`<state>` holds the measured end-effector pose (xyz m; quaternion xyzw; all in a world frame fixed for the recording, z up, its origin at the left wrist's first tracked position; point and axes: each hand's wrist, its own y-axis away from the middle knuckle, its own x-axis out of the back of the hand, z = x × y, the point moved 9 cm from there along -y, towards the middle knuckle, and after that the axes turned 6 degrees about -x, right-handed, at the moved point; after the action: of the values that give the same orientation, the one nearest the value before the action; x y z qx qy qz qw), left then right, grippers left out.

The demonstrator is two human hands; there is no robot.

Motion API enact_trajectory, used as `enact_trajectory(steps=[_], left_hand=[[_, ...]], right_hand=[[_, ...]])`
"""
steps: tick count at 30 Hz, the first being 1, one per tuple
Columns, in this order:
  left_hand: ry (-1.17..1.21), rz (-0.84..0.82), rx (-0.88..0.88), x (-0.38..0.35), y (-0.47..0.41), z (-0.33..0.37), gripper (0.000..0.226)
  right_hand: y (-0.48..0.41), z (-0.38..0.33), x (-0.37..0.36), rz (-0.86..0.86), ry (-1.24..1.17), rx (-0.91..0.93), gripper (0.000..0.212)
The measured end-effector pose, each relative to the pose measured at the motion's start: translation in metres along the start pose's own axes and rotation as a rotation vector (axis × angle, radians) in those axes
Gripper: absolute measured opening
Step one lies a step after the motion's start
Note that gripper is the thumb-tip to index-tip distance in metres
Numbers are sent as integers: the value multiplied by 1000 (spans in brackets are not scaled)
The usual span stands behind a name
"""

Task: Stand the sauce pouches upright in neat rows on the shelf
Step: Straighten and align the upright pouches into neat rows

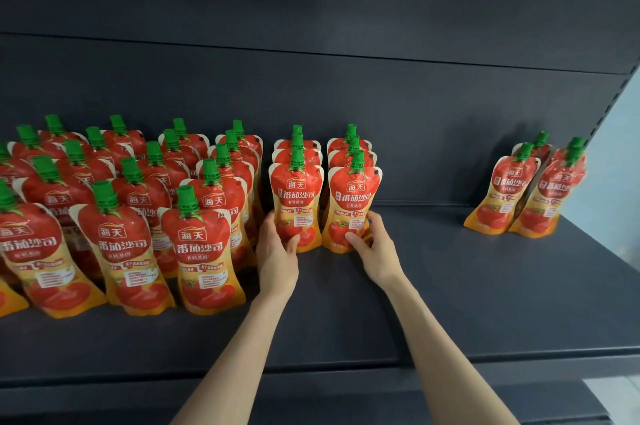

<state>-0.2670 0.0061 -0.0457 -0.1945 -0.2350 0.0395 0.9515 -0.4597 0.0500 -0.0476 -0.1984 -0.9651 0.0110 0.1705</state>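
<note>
Shelf point(450, 303) surface shows as a wide dark stretch from the middle pouch point(296, 196) forward to the front lip point(346, 369). It also runs rightward to a small group of pouches point(519, 196) near the shelf's end. The left hand point(277, 251) grips the middle pouch low down, thumb across its front. That pouch stands upright at the head of a short row. Just right of it, the right hand point(375, 251) grips the neighbouring pouch point(355, 199) likewise. Close on its left crowds a packed block of pouches point(138, 217), and behind it rises the back panel point(346, 95).
</note>
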Motion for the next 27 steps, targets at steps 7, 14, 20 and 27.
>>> enact_trajectory(steps=[7, 14, 20, 27], left_hand=[[-35, 14, -20, 10, 15, 9, 63], [40, -83, -248, -10, 46, 54, 21], [128, -292, -348, -90, 64, 106, 13], [201, -351, -319, -217, 63, 171, 18]], right_hand=[[14, 5, 15, 154, 173, 5, 50], [55, -10, 81, 338, 266, 125, 18], [69, 12, 166, 448, 282, 98, 11], [33, 49, 277, 456, 260, 107, 11]])
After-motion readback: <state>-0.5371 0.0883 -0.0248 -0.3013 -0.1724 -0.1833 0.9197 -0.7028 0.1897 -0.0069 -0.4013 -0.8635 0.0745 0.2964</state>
